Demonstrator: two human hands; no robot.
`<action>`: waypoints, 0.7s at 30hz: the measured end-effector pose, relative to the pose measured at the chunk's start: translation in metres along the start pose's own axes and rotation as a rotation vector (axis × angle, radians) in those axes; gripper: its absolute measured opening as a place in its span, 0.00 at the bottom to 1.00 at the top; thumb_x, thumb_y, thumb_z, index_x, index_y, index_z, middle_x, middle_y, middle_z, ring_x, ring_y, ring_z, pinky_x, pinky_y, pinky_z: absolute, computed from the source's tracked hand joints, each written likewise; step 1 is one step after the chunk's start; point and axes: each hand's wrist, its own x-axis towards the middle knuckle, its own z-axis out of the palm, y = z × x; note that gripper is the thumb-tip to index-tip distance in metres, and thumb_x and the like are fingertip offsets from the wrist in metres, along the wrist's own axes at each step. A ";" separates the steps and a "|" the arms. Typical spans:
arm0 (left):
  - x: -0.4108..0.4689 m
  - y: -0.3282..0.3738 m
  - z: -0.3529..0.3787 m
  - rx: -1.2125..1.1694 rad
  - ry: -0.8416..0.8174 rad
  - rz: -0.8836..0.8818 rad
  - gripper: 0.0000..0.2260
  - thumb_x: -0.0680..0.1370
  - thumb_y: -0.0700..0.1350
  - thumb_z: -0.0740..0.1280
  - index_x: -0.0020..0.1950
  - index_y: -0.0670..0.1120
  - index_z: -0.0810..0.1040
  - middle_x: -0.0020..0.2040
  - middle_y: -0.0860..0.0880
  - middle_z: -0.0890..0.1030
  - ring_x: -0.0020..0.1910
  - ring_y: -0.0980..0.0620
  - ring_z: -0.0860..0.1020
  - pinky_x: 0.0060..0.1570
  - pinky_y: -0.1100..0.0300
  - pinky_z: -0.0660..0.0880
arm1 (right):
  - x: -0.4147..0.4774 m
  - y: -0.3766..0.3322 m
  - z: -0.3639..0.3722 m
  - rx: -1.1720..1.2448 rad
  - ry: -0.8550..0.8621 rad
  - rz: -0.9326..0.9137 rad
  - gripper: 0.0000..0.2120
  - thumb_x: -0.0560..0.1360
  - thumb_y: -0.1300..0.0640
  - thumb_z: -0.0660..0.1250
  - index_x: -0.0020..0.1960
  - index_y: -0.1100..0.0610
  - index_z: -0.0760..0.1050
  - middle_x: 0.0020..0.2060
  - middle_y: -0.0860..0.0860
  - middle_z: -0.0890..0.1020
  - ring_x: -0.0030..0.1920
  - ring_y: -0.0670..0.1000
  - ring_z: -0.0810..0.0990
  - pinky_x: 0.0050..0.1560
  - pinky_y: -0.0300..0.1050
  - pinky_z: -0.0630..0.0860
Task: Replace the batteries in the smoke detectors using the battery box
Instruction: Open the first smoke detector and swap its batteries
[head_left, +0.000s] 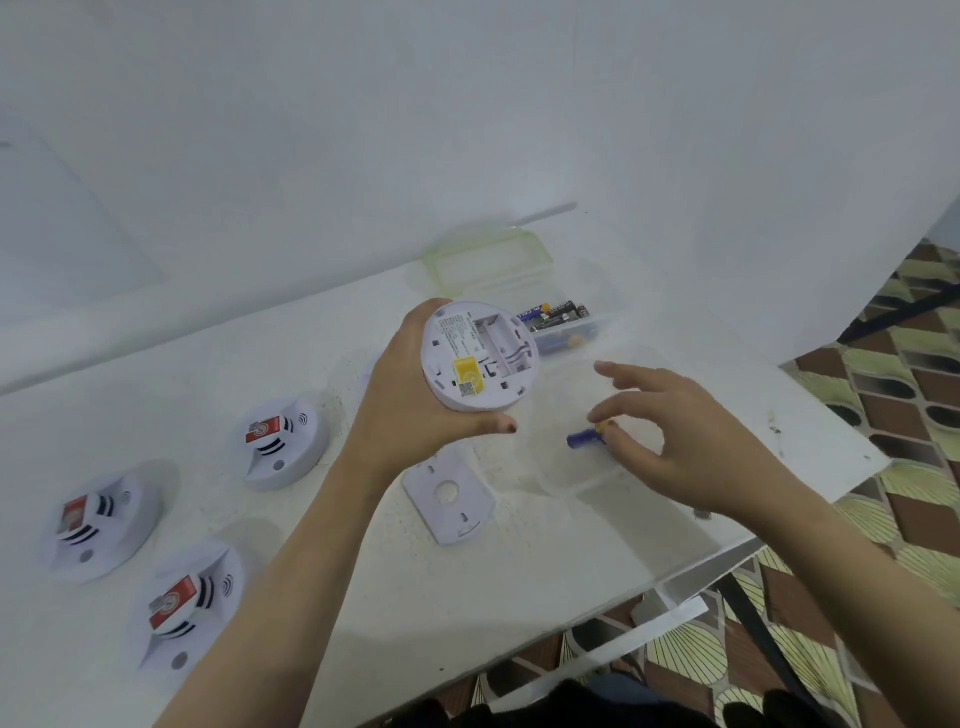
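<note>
Battery swapping on the 1st unit was the step in hand, judging from how things lay: you held a smoke detector (478, 358) at the centre of the frame, underside up, its battery bay bare and its backplate (449, 493) lying on the table (415, 597) just below. Your left hand (410, 410) wrapped the detector from behind and from the left, thumb hooked under its lower rim, so it was well off the surface and tilted toward you. Your right hand (675, 447), right of centre, was half closed: the index finger stretched out free toward the detector, while the thumb and a curled finger pinched the yellow end of a blue battery (579, 439), which pointed left, low over the table. Whether that cell was a spent one going down or a fresh one coming up, the frame did not say. The battery box (597, 325) sat open just above and right of the detector, lid thrown back, with several cells (553, 314) inside. If the cell was fresh, your next move called for matching its polarity to the bay and seating it against the spring; if spent, for parking it apart from the box. 3 more detectors (283, 441) waited face up at the lower left, apparently untouched.
</note>
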 end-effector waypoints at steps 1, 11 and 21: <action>0.002 -0.001 0.002 -0.019 0.019 -0.005 0.46 0.51 0.58 0.84 0.63 0.60 0.65 0.58 0.66 0.72 0.58 0.71 0.72 0.54 0.78 0.67 | 0.008 0.004 -0.004 -0.026 -0.020 0.000 0.14 0.73 0.47 0.61 0.52 0.50 0.81 0.66 0.48 0.74 0.61 0.45 0.73 0.58 0.37 0.64; 0.029 -0.005 0.017 -0.050 0.199 -0.002 0.42 0.57 0.55 0.78 0.67 0.49 0.65 0.60 0.61 0.74 0.60 0.67 0.74 0.53 0.74 0.70 | 0.155 0.035 -0.019 -0.235 -0.174 -0.028 0.13 0.75 0.62 0.60 0.52 0.51 0.81 0.51 0.48 0.81 0.46 0.49 0.74 0.45 0.41 0.68; 0.041 -0.013 0.032 0.038 0.296 -0.018 0.39 0.60 0.53 0.77 0.67 0.49 0.64 0.60 0.61 0.70 0.61 0.68 0.72 0.55 0.76 0.68 | 0.205 0.036 -0.006 -0.656 -0.452 -0.214 0.06 0.72 0.57 0.66 0.45 0.53 0.81 0.40 0.52 0.81 0.36 0.52 0.73 0.39 0.41 0.68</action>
